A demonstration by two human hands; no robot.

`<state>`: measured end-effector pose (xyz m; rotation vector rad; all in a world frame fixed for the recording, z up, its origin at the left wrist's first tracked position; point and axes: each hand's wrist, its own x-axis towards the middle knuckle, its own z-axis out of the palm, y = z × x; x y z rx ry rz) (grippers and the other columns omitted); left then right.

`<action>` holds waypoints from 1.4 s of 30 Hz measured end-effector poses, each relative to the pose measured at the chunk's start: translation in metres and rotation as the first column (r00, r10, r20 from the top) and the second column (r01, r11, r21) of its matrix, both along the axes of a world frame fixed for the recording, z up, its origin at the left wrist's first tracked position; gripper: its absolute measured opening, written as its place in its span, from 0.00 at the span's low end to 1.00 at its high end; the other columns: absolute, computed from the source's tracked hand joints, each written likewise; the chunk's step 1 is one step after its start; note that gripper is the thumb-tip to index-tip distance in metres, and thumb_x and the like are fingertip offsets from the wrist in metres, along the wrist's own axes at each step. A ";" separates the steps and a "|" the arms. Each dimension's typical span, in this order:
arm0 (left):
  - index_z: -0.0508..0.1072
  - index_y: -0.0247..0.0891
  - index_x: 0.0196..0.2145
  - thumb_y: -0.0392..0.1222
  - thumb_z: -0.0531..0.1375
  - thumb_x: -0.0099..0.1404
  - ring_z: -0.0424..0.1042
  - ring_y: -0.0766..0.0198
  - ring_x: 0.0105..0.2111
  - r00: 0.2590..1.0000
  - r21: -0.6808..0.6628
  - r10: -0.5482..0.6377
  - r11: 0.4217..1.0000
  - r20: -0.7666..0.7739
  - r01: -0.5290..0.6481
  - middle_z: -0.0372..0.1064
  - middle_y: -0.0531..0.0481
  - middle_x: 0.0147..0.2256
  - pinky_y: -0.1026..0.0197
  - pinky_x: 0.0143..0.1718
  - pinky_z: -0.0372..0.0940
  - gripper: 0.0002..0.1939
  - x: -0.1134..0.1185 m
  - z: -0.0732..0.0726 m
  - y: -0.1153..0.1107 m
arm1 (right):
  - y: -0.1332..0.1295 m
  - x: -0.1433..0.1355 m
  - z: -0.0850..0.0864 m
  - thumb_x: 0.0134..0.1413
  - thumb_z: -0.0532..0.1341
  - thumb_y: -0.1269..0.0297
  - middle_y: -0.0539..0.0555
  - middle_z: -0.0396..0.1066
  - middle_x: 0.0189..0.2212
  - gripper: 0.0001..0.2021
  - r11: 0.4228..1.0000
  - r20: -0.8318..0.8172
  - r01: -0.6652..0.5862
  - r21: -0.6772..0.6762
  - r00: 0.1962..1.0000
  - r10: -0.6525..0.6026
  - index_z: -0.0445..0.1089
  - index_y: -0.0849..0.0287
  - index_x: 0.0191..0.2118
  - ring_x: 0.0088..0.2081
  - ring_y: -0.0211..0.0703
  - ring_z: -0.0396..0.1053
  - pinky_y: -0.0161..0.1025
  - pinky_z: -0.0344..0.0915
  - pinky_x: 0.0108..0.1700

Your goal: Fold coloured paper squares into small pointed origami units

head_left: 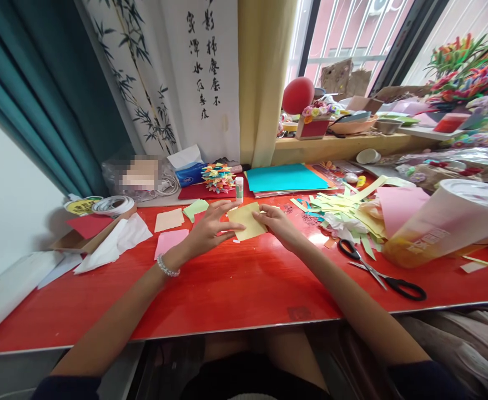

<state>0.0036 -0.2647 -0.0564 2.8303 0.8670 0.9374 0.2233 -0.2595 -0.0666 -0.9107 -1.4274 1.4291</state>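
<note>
A square sheet of yellow paper (247, 221) is held over the red table in front of me. My right hand (279, 222) pinches its right edge between thumb and fingers. At the sheet's left side is my left hand (212, 226), fingers stretched and spread, one fingertip overlapping the paper; whether it presses on it I cannot tell. Just behind the sheet stands a glue stick (239, 190). Left of my left hand lie small stacks of orange paper (169, 220), green paper (195, 209) and pink paper (171, 241).
Black-handled scissors (379, 272) lie open at the right, by a heap of paper strips (347, 208) and a large plastic cup (447, 222). Blue paper sheets (287, 178) and a folded-paper ball (219, 178) are at the back. A cardboard box (89, 233) sits left.
</note>
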 end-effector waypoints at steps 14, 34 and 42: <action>0.71 0.39 0.34 0.45 0.56 0.65 0.66 0.61 0.45 0.890 -0.423 0.316 0.892 0.329 -0.160 0.67 0.47 0.42 0.59 0.49 0.60 0.08 0.020 0.000 -0.012 | -0.011 -0.012 0.003 0.56 0.61 0.59 0.56 0.73 0.39 0.13 0.986 0.016 -0.158 0.048 0.987 0.158 0.70 0.59 0.43 0.36 0.40 0.74 0.39 0.74 0.39; 0.68 0.40 0.42 0.45 0.58 0.63 0.68 0.66 0.34 0.753 -0.532 0.386 0.845 0.533 -0.056 0.70 0.51 0.34 0.64 0.35 0.62 0.10 0.029 -0.001 -0.020 | -0.016 -0.016 0.000 0.52 0.63 0.56 0.54 0.72 0.35 0.16 0.964 0.103 -0.135 0.228 0.988 0.114 0.69 0.61 0.42 0.33 0.40 0.73 0.40 0.71 0.38; 0.71 0.38 0.40 0.45 0.58 0.63 0.69 0.66 0.33 0.749 -0.537 0.408 0.839 0.521 -0.084 0.71 0.50 0.35 0.66 0.33 0.63 0.10 0.032 0.001 -0.023 | -0.019 -0.021 -0.002 0.52 0.62 0.53 0.52 0.71 0.27 0.14 0.976 0.053 -0.054 0.213 0.998 0.043 0.70 0.61 0.35 0.28 0.39 0.73 0.40 0.71 0.35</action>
